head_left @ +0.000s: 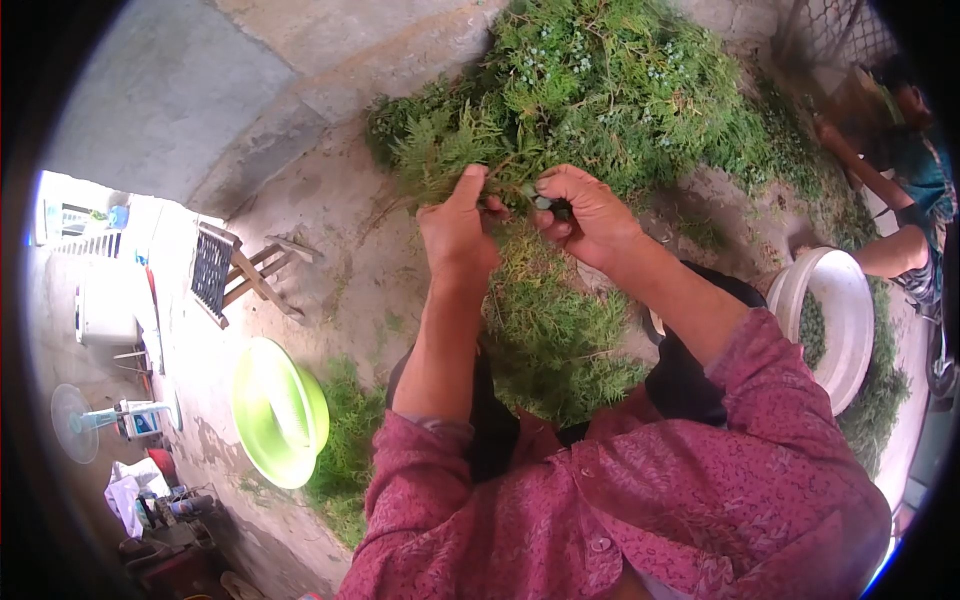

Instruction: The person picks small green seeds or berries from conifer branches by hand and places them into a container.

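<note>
While left hand (455, 232) and right hand (588, 215) pinch sprig (516, 193), greenery (600, 80) surrounds.

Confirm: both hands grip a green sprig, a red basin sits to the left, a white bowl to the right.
One point is wrong: the head view shows the basin is light green, not red. The left hand and right hand do grip the sprig; the white bowl sits right.

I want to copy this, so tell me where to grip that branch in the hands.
Take the branch by its thin stem end, where the left hand and right hand pinch it, fingers closing from opposite sides. The bushy foliage hangs toward the lap and would probably crush.
</note>
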A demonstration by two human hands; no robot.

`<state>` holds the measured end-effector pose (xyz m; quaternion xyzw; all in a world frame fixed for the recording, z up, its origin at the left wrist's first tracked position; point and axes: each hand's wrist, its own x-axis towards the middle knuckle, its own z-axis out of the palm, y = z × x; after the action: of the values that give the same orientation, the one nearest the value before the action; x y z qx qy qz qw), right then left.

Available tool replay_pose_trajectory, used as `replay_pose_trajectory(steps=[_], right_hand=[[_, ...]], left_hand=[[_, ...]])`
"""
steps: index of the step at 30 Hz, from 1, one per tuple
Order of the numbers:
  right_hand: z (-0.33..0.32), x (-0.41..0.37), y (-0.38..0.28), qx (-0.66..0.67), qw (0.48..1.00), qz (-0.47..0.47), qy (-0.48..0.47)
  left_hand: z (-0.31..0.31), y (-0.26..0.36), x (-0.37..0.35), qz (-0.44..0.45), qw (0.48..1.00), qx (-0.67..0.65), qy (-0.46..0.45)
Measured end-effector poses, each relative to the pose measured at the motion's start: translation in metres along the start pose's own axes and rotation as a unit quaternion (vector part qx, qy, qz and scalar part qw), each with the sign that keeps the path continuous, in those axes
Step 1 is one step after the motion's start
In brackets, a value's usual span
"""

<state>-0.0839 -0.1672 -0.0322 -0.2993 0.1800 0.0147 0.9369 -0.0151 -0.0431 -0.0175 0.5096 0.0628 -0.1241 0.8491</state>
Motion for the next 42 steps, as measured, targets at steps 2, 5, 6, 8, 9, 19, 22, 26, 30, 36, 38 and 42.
replay_pose_trajectory(steps=[2, 5, 6, 8, 9, 19, 22, 26, 30, 36, 38, 42], right_hand=[[-0.007, 0.002, -0.003, 0.025, 1.0, -0.003, -0.015], [-0.015, 0.004, -0.003, 0.041, 0.998, 0.046, -0.008], [-0.015, 0.004, -0.002, 0.033, 0.997, 0.066, 0.007], [-0.013, 0.003, -0.001, 0.023, 0.996, 0.087, 0.022], [-0.009, 0.001, -0.003, 0.013, 0.996, 0.085, 0.008], [0.005, 0.0, 0.002, -0.182, 0.982, 0.005, 0.044], [0.011, -0.007, -0.004, -0.206, 0.978, -0.023, -0.006], [0.009, -0.027, -0.019, -0.234, 0.971, -0.046, -0.028], [-0.024, -0.077, -0.063, -0.15, 0.957, -0.245, 0.032], [-0.227, -0.242, -0.143, -0.213, 0.778, -0.467, 0.363], [-0.273, -0.299, -0.139, -0.349, 0.648, -0.412, 0.536], [-0.383, -0.363, -0.09, -0.726, 0.388, -0.137, 0.552]], left_hand=[[-0.016, 0.008, 0.017, -0.005, 1.0, -0.019, 0.001], [-0.016, 0.012, 0.015, 0.002, 1.0, -0.019, 0.007], [-0.014, 0.012, 0.012, 0.016, 1.0, 0.001, 0.012], [-0.012, 0.01, 0.01, 0.019, 1.0, 0.015, 0.017], [-0.01, 0.009, 0.009, 0.022, 0.999, 0.031, 0.02], [0.001, -0.001, -0.006, 0.108, 0.988, 0.104, -0.033], [-0.005, -0.001, -0.001, 0.001, 1.0, 0.02, -0.005], [-0.021, -0.007, 0.021, -0.1, 0.994, -0.05, -0.005], [-0.034, -0.003, 0.02, -0.101, 0.993, -0.048, -0.026], [-0.076, 0.025, 0.007, -0.035, 0.999, 0.02, 0.032], [-0.117, 0.052, 0.005, 0.05, 0.997, 0.057, 0.025], [-0.226, 0.091, -0.029, 0.179, 0.934, 0.264, 0.163]])
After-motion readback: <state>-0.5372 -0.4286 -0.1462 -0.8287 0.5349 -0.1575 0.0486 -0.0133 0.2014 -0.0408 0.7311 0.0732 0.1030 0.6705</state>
